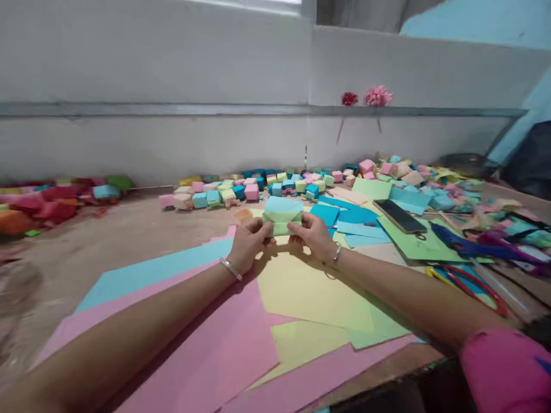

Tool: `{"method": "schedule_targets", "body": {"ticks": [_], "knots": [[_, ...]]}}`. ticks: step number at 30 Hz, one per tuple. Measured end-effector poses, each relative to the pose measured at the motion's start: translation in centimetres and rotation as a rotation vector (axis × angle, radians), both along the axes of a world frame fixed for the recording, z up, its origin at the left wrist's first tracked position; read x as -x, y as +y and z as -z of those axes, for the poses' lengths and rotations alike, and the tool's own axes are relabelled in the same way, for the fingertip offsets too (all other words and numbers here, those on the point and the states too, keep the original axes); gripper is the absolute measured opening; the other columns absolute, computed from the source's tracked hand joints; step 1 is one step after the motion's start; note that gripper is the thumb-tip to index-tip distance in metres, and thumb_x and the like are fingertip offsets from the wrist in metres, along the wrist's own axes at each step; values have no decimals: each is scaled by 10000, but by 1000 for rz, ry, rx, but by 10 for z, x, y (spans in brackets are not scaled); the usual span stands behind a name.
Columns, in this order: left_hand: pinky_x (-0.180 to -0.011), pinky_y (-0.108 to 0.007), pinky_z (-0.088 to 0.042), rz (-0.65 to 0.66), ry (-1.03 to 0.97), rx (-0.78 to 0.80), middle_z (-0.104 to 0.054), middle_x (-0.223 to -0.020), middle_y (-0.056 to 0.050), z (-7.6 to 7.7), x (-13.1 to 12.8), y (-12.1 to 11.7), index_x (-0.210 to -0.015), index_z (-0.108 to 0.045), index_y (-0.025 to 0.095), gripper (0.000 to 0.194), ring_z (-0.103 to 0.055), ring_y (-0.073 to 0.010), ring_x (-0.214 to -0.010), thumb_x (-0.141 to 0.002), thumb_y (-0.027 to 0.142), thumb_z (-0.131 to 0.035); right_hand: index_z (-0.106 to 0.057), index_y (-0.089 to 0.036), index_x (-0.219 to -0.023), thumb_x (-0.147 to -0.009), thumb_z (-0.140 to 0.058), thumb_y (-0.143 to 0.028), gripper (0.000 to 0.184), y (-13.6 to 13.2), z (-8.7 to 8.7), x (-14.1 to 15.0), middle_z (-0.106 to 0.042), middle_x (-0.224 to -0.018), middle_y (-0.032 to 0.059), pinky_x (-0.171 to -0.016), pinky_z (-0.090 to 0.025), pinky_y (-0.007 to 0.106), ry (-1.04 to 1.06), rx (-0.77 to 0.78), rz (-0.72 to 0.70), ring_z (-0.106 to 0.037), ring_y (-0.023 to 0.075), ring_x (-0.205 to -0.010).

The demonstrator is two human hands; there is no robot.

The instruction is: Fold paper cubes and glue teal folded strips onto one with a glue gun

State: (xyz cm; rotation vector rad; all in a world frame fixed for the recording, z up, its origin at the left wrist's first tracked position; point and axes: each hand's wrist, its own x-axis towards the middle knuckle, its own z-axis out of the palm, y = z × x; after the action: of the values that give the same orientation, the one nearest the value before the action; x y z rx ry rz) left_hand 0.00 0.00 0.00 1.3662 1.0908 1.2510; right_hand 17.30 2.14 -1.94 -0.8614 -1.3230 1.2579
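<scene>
A small piece of light green folded paper is held up between both hands, with creases across its front. My left hand pinches its left end between thumb and fingers. At the right end, my right hand grips it the same way. Just behind it shows a light blue paper piece; whether the two touch I cannot tell. Beneath the hands lie overlapping sheets, among them a yellow sheet, a pink sheet and a light blue sheet.
Folded paper cubes line the back of the table. More coloured paper pieces are heaped at left. On the right are a phone on a green sheet, red-and-yellow-handled scissors and a dark blue object.
</scene>
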Motion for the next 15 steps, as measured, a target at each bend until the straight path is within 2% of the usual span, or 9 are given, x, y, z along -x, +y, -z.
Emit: {"method": "schedule_targets", "body": {"ticks": [7,15], "knots": [[-483,-205,-485,-15,-20,7,-606,-588,16,-1,-1,1,-751,-613,134,271,-607,-112,-532,-730,370,-742,-591,-155,-783,-673,-730,-348,262,-3,-4,-2,-607,-492,-32,-390,-374,168,-22,9,54,-530,82,-417],[-473,-200,-446,-50,14,-2,-642,-621,-12,-3,-1,1,-800,-650,116,282,-610,-114,-539,-714,364,-753,-586,-161,-828,-721,-693,-393,277,1,1,-3,-629,-533,-20,-357,-411,178,15,31,13,-551,95,-413]]}}
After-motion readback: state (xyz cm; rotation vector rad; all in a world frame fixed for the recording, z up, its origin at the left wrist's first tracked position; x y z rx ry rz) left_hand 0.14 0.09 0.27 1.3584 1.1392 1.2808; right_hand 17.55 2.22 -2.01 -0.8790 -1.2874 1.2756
